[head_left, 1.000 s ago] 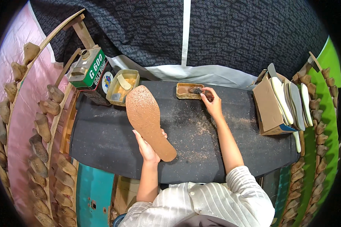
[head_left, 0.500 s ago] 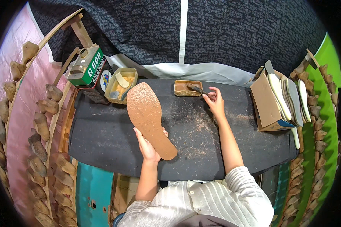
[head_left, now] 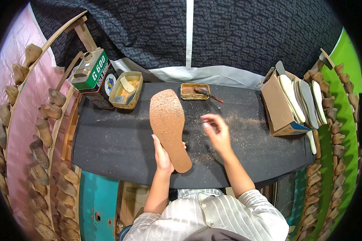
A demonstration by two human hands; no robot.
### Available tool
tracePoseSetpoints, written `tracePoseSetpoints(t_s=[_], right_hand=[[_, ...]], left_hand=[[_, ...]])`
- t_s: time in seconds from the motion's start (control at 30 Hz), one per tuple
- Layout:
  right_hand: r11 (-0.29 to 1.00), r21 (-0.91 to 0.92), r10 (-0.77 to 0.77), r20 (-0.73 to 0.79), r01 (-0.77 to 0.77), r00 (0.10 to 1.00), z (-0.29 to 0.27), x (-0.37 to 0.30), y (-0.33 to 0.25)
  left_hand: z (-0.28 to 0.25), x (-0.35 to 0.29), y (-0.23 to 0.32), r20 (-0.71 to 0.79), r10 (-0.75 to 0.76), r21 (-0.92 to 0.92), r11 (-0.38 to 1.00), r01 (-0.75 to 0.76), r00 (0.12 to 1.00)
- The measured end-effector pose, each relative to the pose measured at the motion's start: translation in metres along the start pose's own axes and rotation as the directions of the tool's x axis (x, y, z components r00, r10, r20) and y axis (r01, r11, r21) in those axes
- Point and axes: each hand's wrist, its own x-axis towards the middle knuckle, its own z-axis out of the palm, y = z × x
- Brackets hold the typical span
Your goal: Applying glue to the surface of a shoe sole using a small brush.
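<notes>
My left hand point(head_left: 162, 156) grips a brown shoe sole point(head_left: 169, 124) near its narrow end, thumb along one edge and fingertips showing at the other. The sole is tilted up over the table, and its broad end is bumpy with a wet-looking shine. My right hand point(head_left: 217, 134) is over the table to the right of the sole, fingers loosely bent and apart, with nothing visible in it. Beyond it, a dark-handled brush point(head_left: 215, 98) rests in a small rectangular tin point(head_left: 194, 97) of brown stuff, its handle sticking out over the rim.
Crumbs point(head_left: 207, 146) are scattered over the dark tabletop point(head_left: 112, 148). At the back left stand a green and black metal can point(head_left: 93, 78) and a tin box point(head_left: 126, 105) with pale pieces. A cardboard box point(head_left: 278, 105) of soles is at right. Racks of wooden shoe lasts point(head_left: 39, 152) flank the table.
My right hand has let go of the brush, now lying in the tin, and has drawn back toward me. My left hand has brought the sole slightly right and turned it more upright.
</notes>
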Motion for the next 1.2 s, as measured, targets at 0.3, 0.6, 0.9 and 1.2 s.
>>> tracePoseSetpoints(t_s=[0.3,0.6,0.9,1.2], right_hand=[[0.829,0.317,0.331,0.385,-0.461,0.861,0.018,-0.027,-0.013],[0.779,0.366,0.325,0.460,-0.510,0.826,-0.011,-0.057,-0.018],[0.762,0.285,0.265,0.683,-0.581,0.681,-0.049,-0.130,-0.032],[0.746,0.164,0.196,0.872,-0.646,0.448,-0.044,-0.226,-0.055]], left_hand=[[0.012,-0.019,-0.023,-0.047,0.107,0.080,0.992,-0.103,0.993],[0.037,-0.088,-0.044,-0.128,0.240,0.288,0.938,-0.195,0.962],[0.049,-0.190,-0.110,-0.342,0.429,0.306,0.892,-0.332,0.836],[0.045,-0.312,-0.154,-0.567,0.538,0.389,0.842,-0.374,0.623]])
